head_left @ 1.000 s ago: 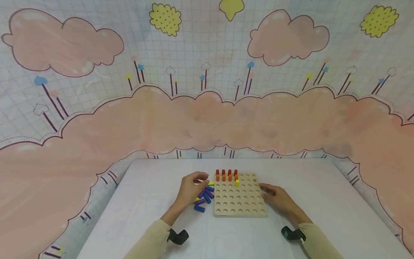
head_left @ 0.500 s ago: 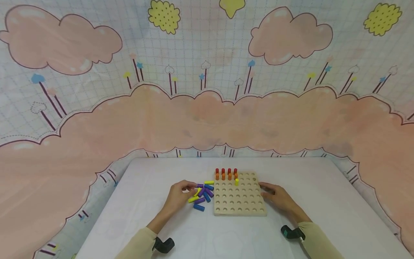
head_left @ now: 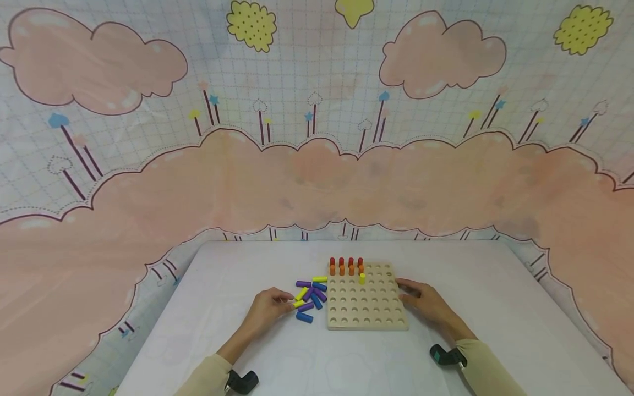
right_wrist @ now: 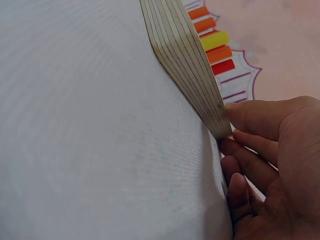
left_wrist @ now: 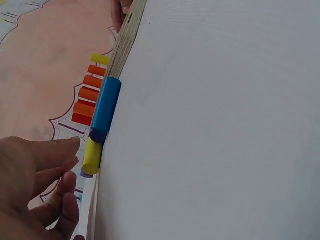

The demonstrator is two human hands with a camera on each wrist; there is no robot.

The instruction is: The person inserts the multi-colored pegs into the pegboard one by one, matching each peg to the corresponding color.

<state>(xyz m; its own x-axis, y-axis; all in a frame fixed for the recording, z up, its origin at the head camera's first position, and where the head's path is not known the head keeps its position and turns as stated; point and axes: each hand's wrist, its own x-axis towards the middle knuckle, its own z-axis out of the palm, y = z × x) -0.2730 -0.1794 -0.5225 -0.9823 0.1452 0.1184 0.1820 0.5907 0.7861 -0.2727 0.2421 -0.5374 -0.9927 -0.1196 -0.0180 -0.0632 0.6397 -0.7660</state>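
In the head view my left hand (head_left: 269,309) is at the left side of a loose pile of pegs, its fingertips right at the end of a yellow peg (head_left: 298,303). The left wrist view shows its thumb and fingers bent beside a yellow peg (left_wrist: 92,157) and a blue peg (left_wrist: 106,105), with a small gap. On the other side, my right hand (head_left: 426,300) holds the right edge of a wooden pegboard (head_left: 369,324), thumb at the upper edge and fingers against the side. Red pegs (head_left: 342,261), orange pegs (head_left: 342,270) and one yellow peg (head_left: 362,279) stand upright in the board.
Against the board's left side lie purple pegs (head_left: 303,284), blue pegs (head_left: 304,317) and further yellow pegs (head_left: 320,279). A white cloth covers the table (head_left: 238,264). Behind it hangs a printed backdrop (head_left: 346,187) with clouds. Each wrist wears a black camera (head_left: 242,381).
My left hand has moved left and toward me, from over the pile, past a purple peg, to the yellow peg at its left edge. My right hand stays at the board.
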